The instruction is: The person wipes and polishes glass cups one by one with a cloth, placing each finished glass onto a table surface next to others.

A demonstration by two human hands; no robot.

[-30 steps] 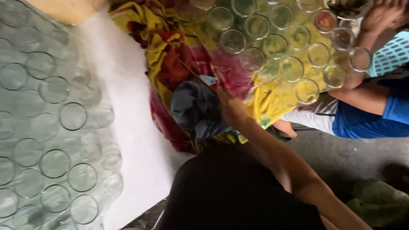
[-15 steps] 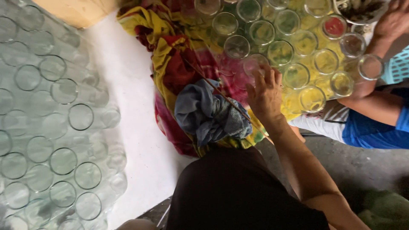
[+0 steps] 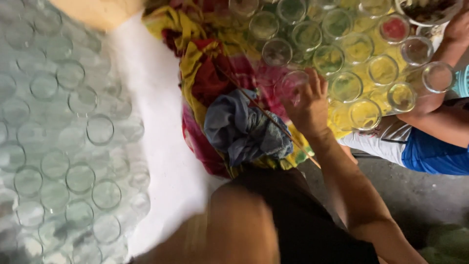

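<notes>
Glass is what your right hand (image 3: 308,105) has its fingers wrapped around: one clear jar (image 3: 292,85), up at your fingertips. More jars (image 3: 346,87) stand close together just past your hand and to its right, on the bright cloth (image 3: 215,78). If you lift too fast, your jar could bump them and crack. The thin stick (image 3: 273,122) under your wrist could catch too. Your left hand is out of view, so I cannot tell what it does.
</notes>
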